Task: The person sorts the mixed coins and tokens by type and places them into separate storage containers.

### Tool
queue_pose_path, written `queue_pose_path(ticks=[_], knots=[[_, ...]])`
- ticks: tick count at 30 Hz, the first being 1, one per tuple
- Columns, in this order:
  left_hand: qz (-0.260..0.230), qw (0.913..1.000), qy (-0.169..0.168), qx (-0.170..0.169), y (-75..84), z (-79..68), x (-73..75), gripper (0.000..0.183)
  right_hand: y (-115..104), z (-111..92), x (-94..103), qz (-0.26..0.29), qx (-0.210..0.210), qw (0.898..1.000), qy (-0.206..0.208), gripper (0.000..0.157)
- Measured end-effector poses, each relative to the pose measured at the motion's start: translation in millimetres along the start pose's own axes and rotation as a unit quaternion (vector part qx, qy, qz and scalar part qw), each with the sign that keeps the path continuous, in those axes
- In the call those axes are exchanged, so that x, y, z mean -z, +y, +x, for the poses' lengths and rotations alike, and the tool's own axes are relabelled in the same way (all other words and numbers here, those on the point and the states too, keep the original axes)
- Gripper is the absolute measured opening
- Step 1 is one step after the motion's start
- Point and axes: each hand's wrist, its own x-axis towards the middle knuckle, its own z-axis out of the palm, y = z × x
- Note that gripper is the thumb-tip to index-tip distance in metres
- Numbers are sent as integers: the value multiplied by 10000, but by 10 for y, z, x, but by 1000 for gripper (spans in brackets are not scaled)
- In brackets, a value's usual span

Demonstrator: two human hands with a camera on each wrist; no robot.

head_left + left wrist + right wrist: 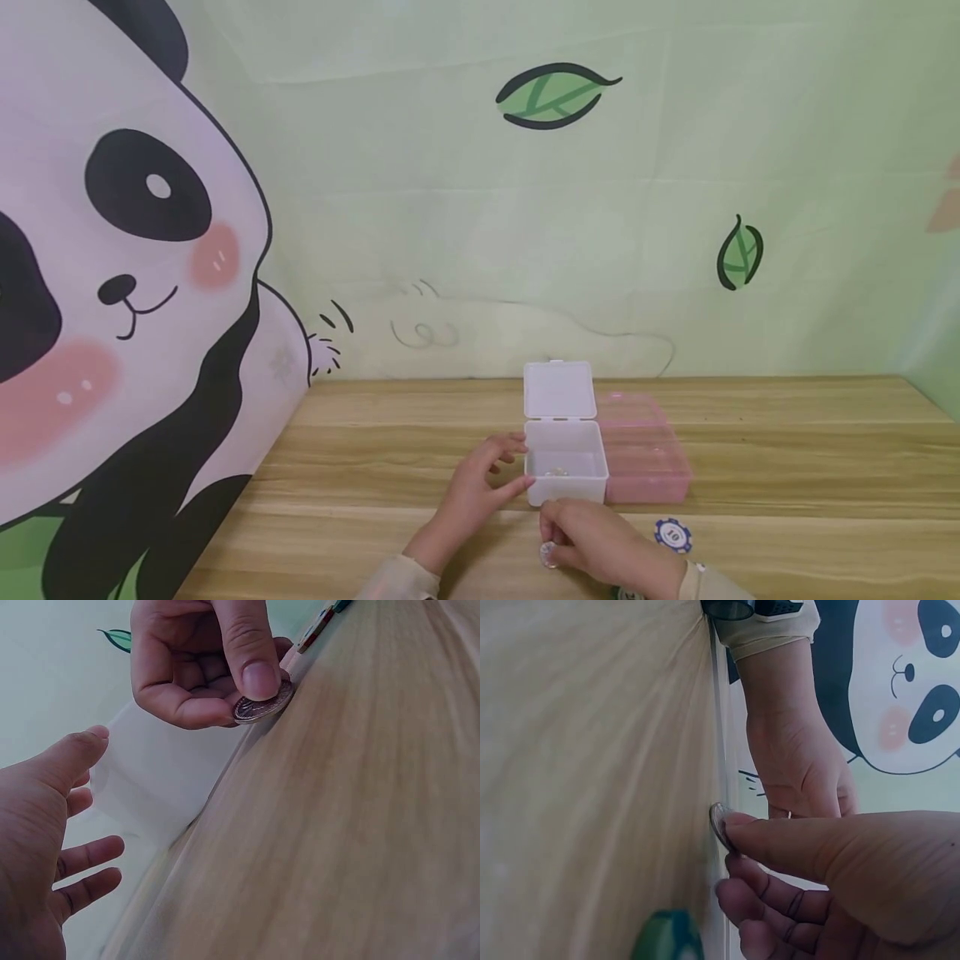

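My right hand point(600, 537) pinches a silver coin point(549, 554) between thumb and fingertips, low over the table in front of a small white box point(566, 490). The right wrist view shows the coin point(720, 825) held on edge under the thumb. The box stands upright with its lid point(558, 390) swung back, and some small shiny pieces point(557, 472) lie on its floor. My left hand point(480, 479) is at the box's left side, thumb near the front corner and the other fingers loosely spread along the wall. It holds nothing.
A translucent pink box point(647, 462) sits against the white box's right side. A blue and white chip marked 10 point(672, 535) lies right of my right hand. A dark green chip point(627, 593) shows partly under the right wrist. A panda-print cloth point(420, 208) hangs behind the table.
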Motion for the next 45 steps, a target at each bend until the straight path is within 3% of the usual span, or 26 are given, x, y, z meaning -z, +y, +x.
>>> queue_pose_path(ticks=[21,31,45], knots=[[53,9999,-54,85,5,-4,19,34,16,24,57,706,43,9975,-35,15],[91,9999,-119,29,12,-6,20,35,14,31,186,1028,4,9947,51,14],[48,10000,-45,-53,19,-4,28,33,42,133,450,966,57,9951,192,13]])
